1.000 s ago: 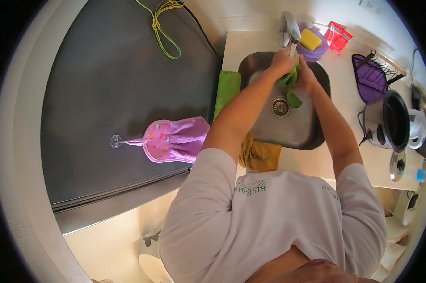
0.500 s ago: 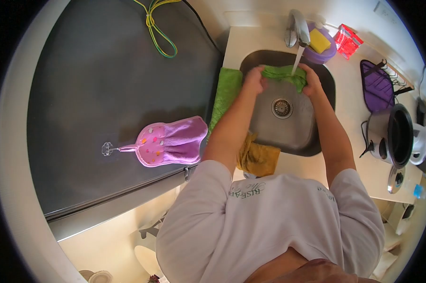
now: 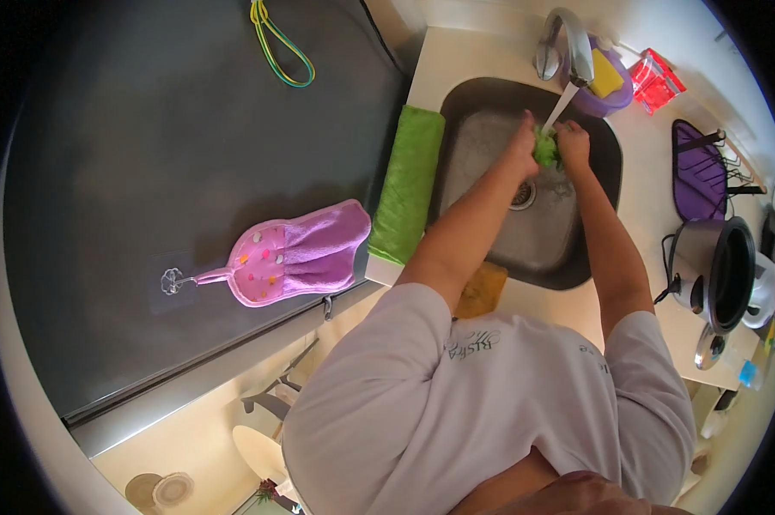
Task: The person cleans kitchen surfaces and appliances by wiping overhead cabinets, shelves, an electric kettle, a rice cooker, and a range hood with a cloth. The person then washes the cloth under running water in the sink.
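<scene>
Over the steel sink (image 3: pixel 542 245), my left hand (image 3: pixel 522 153) and my right hand (image 3: pixel 574 144) are close together with a bunched green cloth (image 3: pixel 546 148) between them. Water runs from the faucet (image 3: pixel 579 58) onto the cloth. The fingers of my left hand look extended along one side of the cloth. My right hand is closed on its other side, its fingers bent. A folded green towel (image 3: pixel 409 184) lies along the sink's left edge, and a mustard-coloured cloth (image 3: pixel 482 290) lies near its front edge, partly behind my left arm.
A purple basin (image 3: pixel 615 101) with a yellow sponge (image 3: pixel 604 75) and a red packet (image 3: pixel 656 81) sit behind the sink. Right are a purple mat (image 3: pixel 698 176) under a rack and a dark pot (image 3: pixel 720 273). A pink hand towel (image 3: pixel 301 253) hangs at left.
The green cloth was stretched between my hands half a second ago and is now gathered small. My left hand has moved right, toward my right hand. The view has shifted.
</scene>
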Demonstrator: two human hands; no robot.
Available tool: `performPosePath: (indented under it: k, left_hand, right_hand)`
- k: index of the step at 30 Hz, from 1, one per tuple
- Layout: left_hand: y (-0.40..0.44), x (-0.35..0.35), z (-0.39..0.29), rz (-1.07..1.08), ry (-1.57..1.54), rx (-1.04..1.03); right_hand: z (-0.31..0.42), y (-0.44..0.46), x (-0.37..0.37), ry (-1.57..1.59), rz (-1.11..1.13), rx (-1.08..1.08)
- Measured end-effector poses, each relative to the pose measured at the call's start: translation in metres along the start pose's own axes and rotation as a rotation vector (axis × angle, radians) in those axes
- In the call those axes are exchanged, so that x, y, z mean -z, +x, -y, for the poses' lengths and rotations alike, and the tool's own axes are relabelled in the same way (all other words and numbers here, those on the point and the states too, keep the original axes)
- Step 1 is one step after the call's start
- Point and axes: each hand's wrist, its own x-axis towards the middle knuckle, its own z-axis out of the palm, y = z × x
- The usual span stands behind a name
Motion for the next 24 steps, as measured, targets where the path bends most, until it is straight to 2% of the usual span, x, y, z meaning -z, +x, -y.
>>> performPosePath:
  k: [1,3,4,5,6,7,9,11,14,15,17,18,21,23,24]
  left_hand:
    - [-0.002,0.008,-0.007,0.040,-0.098,-0.021]
    - [-0.019,0.015,-0.012,0.074,-0.039,-0.025]
    - [-0.023,0.017,-0.012,0.091,-0.008,-0.027]
    - [0.051,0.061,0.016,0.359,-0.061,-0.172]
    - [0.050,0.062,0.018,0.419,-0.021,-0.190]
    - [0.043,0.053,0.017,0.483,0.021,-0.212]
    - [0.030,0.033,0.014,0.405,0.042,-0.169]
    - [0.016,0.008,0.011,0.126,0.004,-0.036]
    - [-0.031,-0.010,0.000,0.050,-0.020,0.061]
    - [-0.037,-0.007,-0.007,0.037,-0.048,0.036]
    - [-0.042,0.003,-0.017,0.009,-0.110,-0.018]
    - [-0.033,0.011,-0.013,0.107,-0.137,-0.021]
    - [0.042,0.048,0.014,0.398,-0.204,-0.033]
    - [0.059,0.052,0.016,0.595,-0.247,-0.049]
    - [0.057,0.046,0.015,0.362,-0.125,-0.070]
  right_hand:
    - [0.013,-0.007,0.008,0.092,0.123,-0.015]
    - [0.075,-0.041,0.032,0.275,0.365,-0.036]
    - [0.090,-0.058,0.028,0.200,0.309,0.058]
    - [0.101,-0.076,0.023,0.125,0.258,0.147]
    - [0.105,-0.085,0.021,0.051,0.206,0.235]
    - [0.100,-0.081,0.015,0.022,0.111,0.219]
    - [0.075,-0.062,-0.002,-0.034,-0.076,0.181]
    - [0.033,-0.023,-0.005,-0.053,0.047,0.121]
    - [0.033,-0.014,0.006,0.104,0.167,-0.045]
    - [0.043,-0.015,0.012,0.185,0.196,-0.109]
    - [0.063,-0.034,0.014,0.216,0.323,-0.029]
    - [0.073,-0.048,0.014,0.230,0.388,0.006]
    - [0.104,-0.089,0.014,-0.039,0.099,0.410]
    - [0.097,-0.075,0.011,0.060,0.029,0.124]
    - [0.090,-0.063,0.010,0.109,-0.006,-0.019]
